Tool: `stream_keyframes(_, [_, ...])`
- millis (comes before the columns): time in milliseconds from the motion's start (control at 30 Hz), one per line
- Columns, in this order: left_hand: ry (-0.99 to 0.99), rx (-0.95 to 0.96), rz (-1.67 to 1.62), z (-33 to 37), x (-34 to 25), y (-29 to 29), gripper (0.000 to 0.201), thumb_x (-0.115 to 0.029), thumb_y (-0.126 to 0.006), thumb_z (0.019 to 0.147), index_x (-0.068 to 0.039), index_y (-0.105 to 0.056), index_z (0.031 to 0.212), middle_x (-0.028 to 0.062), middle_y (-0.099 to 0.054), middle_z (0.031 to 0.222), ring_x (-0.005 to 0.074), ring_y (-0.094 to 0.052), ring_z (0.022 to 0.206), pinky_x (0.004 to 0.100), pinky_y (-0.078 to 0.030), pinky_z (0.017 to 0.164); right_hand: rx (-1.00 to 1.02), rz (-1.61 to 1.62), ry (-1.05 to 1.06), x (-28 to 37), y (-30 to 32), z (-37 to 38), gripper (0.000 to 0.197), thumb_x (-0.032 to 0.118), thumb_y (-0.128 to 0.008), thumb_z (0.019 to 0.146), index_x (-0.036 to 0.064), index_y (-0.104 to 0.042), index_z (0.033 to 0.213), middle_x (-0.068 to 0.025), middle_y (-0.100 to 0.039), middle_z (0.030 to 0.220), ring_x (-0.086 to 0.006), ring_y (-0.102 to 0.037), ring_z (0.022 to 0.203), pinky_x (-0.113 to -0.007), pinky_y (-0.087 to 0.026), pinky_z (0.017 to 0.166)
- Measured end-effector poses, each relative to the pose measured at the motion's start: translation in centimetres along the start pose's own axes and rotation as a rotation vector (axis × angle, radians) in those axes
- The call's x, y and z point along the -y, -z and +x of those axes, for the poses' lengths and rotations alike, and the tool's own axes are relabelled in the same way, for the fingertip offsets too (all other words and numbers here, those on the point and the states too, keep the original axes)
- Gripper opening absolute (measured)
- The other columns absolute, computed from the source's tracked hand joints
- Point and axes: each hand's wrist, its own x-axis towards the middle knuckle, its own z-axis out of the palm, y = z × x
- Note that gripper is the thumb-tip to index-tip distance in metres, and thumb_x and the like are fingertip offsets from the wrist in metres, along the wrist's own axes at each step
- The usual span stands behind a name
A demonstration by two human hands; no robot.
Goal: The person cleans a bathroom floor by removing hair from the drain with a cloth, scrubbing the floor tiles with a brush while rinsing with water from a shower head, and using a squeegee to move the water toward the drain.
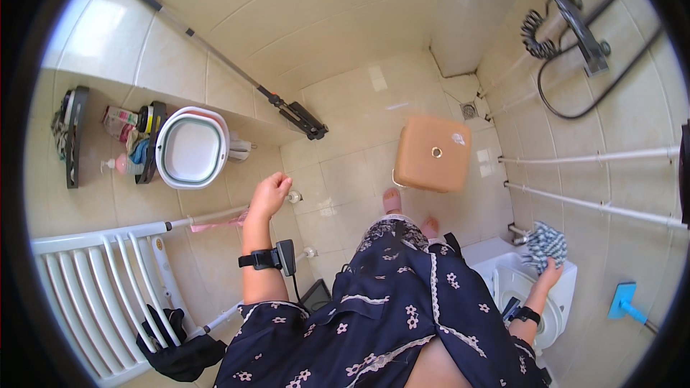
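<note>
1. While the person stands on the tiled bathroom floor, the right hand presses a checked cloth onto the top of the white washing machine, fingers closed loosely on the fabric.
2. The left hand is curled shut beside a wall tap, just above a white rail; whether it grips anything I cannot tell.
3. Judging by the cloth's place at the machine's far corner, wiping seems under way, with the nearer top and front not yet reached.
4. An orange stool stands ahead of the feet, a long mop leans on the wall, and a white basin hangs by the shelf.
</note>
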Motion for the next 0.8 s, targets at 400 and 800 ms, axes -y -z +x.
stream_keyframes(400, [0.269, 0.096, -0.277, 2.0, 12.1, 2.7, 0.027, -0.028, -0.056, 0.086, -0.001, -0.06, 0.087, 0.0067, -0.059, 0.068, 0.0148, -0.054, 0.062, 0.0305, -0.044, 0.06, 0.521, -0.184, 0.075, 7.9, -20.5, -9.1, 0.039, 0.008, -0.065, 0.068, -0.0016, -0.055, 0.104, -0.0093, -0.063, 0.094, -0.0177, -0.057, 0.084, -0.03, -0.045, 0.077])
stream_keyframes(800, [0.203, 0.01, -0.159, 6.0, 7.5, 1.8, 0.025, -0.026, -0.057, 0.084, -0.002, -0.06, 0.09, 0.0138, -0.063, 0.078, 0.0232, -0.059, 0.071, 0.0349, -0.047, 0.065, 0.565, -0.378, 0.309, 14.6, -26.8, -4.0, 0.039, 0.011, -0.066, 0.063, -0.0003, -0.055, 0.099, -0.0132, -0.063, 0.091, -0.0236, -0.059, 0.084, -0.034, -0.046, 0.076])
